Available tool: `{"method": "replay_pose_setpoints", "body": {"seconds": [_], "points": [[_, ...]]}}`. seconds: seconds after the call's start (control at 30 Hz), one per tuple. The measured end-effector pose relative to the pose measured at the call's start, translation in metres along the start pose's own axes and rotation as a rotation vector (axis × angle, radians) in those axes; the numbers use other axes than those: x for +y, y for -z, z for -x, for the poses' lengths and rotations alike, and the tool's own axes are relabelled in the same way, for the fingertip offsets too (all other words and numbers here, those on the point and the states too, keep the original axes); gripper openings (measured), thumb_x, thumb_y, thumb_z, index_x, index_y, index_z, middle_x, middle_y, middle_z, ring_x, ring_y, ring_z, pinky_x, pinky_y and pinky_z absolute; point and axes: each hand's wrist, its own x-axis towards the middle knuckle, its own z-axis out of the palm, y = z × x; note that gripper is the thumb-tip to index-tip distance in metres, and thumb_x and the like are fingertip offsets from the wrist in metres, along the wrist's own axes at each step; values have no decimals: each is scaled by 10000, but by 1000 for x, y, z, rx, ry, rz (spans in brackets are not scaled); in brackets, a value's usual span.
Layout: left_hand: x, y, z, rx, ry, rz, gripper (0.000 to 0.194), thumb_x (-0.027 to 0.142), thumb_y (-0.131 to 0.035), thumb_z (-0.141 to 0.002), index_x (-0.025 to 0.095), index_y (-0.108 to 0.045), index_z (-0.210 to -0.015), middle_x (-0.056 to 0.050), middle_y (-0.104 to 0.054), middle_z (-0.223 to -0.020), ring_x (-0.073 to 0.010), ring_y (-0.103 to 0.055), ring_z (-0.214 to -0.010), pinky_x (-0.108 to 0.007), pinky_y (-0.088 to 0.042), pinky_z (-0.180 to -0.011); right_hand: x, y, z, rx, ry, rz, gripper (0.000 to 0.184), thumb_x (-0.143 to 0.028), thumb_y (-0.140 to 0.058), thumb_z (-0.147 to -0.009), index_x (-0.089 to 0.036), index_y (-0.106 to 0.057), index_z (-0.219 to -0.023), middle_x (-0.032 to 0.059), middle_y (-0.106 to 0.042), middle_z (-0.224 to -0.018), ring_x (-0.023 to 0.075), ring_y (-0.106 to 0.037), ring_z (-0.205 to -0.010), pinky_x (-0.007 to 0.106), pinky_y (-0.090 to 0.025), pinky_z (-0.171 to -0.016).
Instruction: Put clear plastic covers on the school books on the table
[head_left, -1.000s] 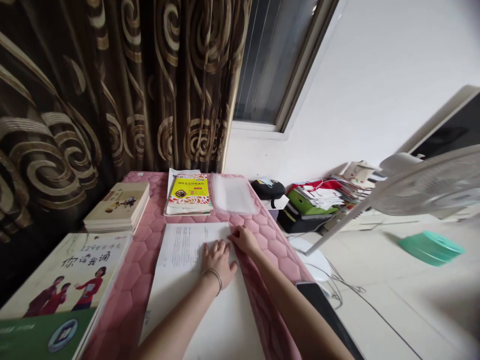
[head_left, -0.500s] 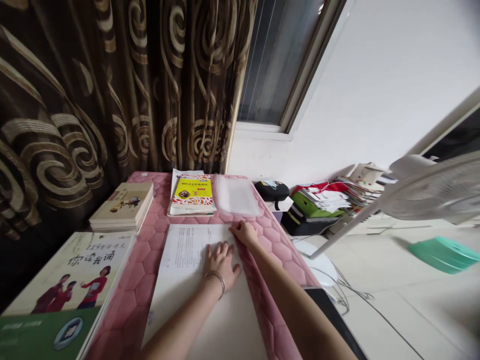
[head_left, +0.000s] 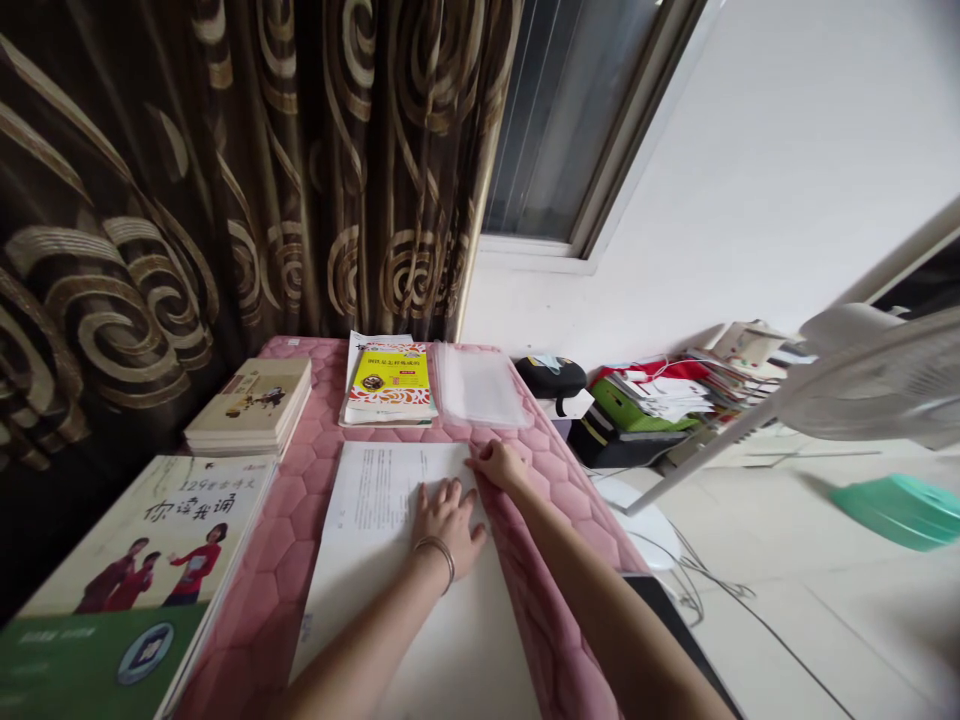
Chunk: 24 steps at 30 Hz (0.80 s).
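Note:
A large white sheet of paper (head_left: 405, 640) with printed lines on its far part lies on the pink quilted cover. My left hand (head_left: 448, 525), with a bangle at the wrist, rests flat on the paper, fingers spread. At the far right corner of the sheet, my right hand (head_left: 499, 466) has its thumb and fingers pinched together on the paper's edge. Past the sheet are a yellow-covered book (head_left: 391, 383) on other papers and a clear plastic sleeve (head_left: 484, 388), both apart from my hands.
To the left are a large book with a green lower cover (head_left: 135, 590) and a stack of smaller books (head_left: 251, 400). A white fan (head_left: 877, 380) stands to the right, cables on the floor. A black case (head_left: 551, 377) sits past the far right edge; a dark curtain (head_left: 262, 200) hangs behind.
The view has turned slightly, so everything sits a little further right in the picture. Both hands keep nearly the same places on the paper.

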Motion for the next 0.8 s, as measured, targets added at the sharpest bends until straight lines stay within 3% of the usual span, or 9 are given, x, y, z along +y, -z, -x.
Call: {"method": "replay_pose_setpoints", "body": {"seconds": [0.13,0.27,0.4,0.6,0.8], "points": [[0,2,1,10,-6,11,547,475,-409,-875,263,-449,-1377,-104,-403,-1474,-281,-310,-1373,-574,-137,-1144,-13,-4,-21,35,-46,17,355,-497,-660,-765,-158,-652,-872,102,-701,-872,257,-635,-858,363,-363,-767],[0,3,1,5,-4,17,543,471,-415,-873,261,-456,-1372,-110,-403,-1475,-275,-312,-1373,-576,-137,-1142,-17,-5,-19,59,-40,38,390,-506,-623,-793,-141,-653,-926,143,-691,-932,284,-624,-925,380,-368,-786],[0,2,0,-5,8,12,563,486,-411,-872,251,-446,-1382,-117,-380,-1494,-273,-302,-1385,-578,-133,-1142,-9,-3,1,52,0,50,326,-475,-633,-792,-166,-629,-896,102,-672,-1004,256,-593,-971,361,-368,-787],[0,0,0,-7,5,6,582,487,-405,-876,234,-429,-1400,-119,-370,-1504,-283,-287,-1392,-581,-120,-1144,12,-1,32,7,93,65,333,-458,-727,-711,-179,-594,-834,40,-649,-913,206,-584,-866,297,-351,-710],[0,0,1,10,5,16,569,479,-414,-871,237,-446,-1386,-125,-379,-1494,-282,-299,-1384,-588,-122,-1140,6,-2,17,-13,22,31,321,-474,-727,-700,-194,-610,-807,45,-667,-924,217,-591,-897,318,-362,-743]]}}
